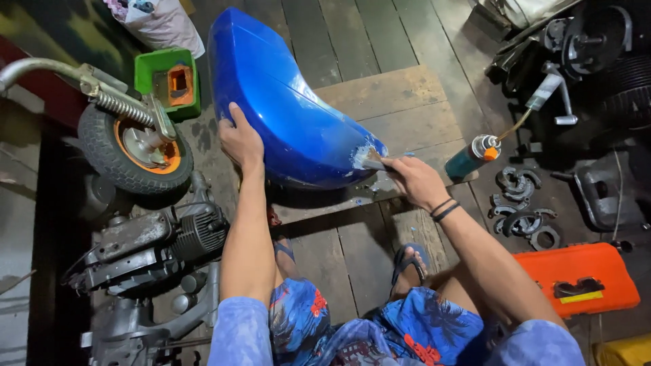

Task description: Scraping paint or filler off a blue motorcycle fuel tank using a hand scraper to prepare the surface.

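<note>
The right hand (410,177) is closed around a small scraper (372,161), its blade on the scuffed white patch at the lower end of the blue curved body panel (285,108). The left hand (241,141) lies flat and open on the panel's left edge. The panel rests on a raised wooden board (400,102) of the plank floor; bare planks lie beyond it. A spray can (472,156) lies just right, an orange case (580,278) near the right knee, a small wheel (135,152) and engine (156,244) left.

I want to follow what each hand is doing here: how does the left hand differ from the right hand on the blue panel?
The left hand lies flat and open on the side of the curved blue body panel; the right hand grips a small scraper. The left hand holds nothing, and its wrist is bare; the right wrist wears dark bands. Both hands meet the same panel.
</note>
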